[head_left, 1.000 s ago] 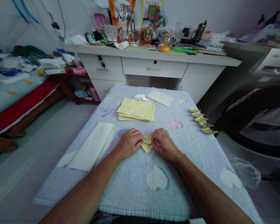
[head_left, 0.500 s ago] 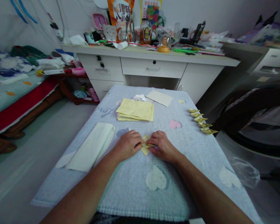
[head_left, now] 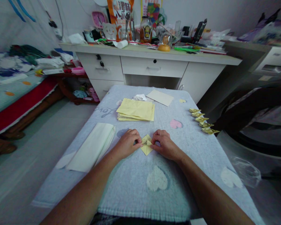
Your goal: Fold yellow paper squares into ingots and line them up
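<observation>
A small piece of folded yellow paper (head_left: 146, 149), diamond-shaped with raised flaps in its middle, lies on the cloth-covered table between my hands. My left hand (head_left: 130, 143) pinches its left corner between thumb and fingers. At the right corner, my right hand (head_left: 163, 144) holds the paper in the same kind of pinch. Beyond them lies a stack of yellow paper sheets (head_left: 136, 109). Several folded yellow paper shapes (head_left: 200, 120) stand in a row along the table's right edge.
A folded white cloth or paper (head_left: 93, 147) lies at the left of the table (head_left: 131, 190). A pale card (head_left: 160, 97) and a crumpled white tissue (head_left: 140, 97) lie at the back. Behind stands a cluttered white desk (head_left: 154, 67); a washing machine (head_left: 271, 72) is at right.
My hands have drawn slightly apart, and more of the folded paper's middle shows, with its flaps standing up. The stack and the row of folded shapes have not moved.
</observation>
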A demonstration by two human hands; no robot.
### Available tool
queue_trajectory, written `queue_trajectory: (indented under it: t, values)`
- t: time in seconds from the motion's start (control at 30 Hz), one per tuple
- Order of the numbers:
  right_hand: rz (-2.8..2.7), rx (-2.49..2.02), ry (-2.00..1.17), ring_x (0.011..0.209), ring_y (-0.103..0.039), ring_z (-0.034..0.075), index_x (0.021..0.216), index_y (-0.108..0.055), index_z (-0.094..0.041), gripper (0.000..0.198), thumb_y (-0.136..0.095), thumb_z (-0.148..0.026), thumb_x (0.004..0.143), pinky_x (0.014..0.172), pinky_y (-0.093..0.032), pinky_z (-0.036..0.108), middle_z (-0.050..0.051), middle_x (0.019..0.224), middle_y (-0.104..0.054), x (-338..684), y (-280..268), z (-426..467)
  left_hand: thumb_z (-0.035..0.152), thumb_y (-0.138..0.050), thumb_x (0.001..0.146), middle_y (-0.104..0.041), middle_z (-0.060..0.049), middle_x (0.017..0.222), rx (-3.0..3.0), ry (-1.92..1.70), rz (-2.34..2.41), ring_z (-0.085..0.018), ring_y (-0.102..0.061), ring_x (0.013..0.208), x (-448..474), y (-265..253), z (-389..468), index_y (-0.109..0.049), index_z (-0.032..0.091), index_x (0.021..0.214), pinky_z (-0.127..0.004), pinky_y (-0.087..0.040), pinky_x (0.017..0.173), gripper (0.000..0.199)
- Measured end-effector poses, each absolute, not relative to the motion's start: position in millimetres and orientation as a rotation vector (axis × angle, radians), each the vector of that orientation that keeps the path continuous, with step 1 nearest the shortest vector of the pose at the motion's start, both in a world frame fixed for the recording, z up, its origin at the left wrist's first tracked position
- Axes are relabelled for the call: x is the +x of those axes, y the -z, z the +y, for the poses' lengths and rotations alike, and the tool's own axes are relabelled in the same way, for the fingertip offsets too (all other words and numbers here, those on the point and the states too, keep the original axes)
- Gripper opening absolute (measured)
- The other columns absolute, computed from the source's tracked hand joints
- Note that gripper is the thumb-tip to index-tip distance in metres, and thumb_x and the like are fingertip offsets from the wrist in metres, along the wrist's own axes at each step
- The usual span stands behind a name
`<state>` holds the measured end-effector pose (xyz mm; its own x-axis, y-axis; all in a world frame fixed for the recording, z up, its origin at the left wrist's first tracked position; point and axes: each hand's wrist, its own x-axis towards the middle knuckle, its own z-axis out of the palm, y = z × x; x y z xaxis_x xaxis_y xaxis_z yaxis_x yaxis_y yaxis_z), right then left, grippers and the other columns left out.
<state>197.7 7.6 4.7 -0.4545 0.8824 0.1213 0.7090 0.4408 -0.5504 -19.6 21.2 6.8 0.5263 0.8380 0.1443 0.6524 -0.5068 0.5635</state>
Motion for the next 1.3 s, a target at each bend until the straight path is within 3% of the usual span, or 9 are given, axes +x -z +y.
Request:
queue_trajectory:
  t: [0.43,1.3]
  values:
    - [-2.317,-1.423,-0.562,0.091,-0.047,0.019,0.074,-0.063,-0.017,0.01,-0.062,-0.02,0.084,0.084,-0.032,0.035,0.004,0.095,-0.057,197.9,-5.8,7.5,0.021,-0.06,0.082,-0.057,-0.002,0.083,2.365,-0.613,1.237,-0.019,-0.053,0.086,-19.3,-3.0,20.0,-0.062,0.018,0.073,-0.033,-0.04,0.081,0.01]
    - [-2.172,-1.604,-0.373,0.087,-0.045,0.021,0.067,-0.063,-0.018,0.018,-0.066,-0.027,0.082,0.078,-0.031,0.035,0.005,0.087,-0.056,190.0,7.6,6.7,0.024,-0.064,0.081,-0.056,-0.004,0.085,2.371,-0.629,1.481,-0.021,-0.049,0.086,-11.7,3.1,16.9,-0.062,0.019,0.071,-0.035,-0.041,0.079,0.012]
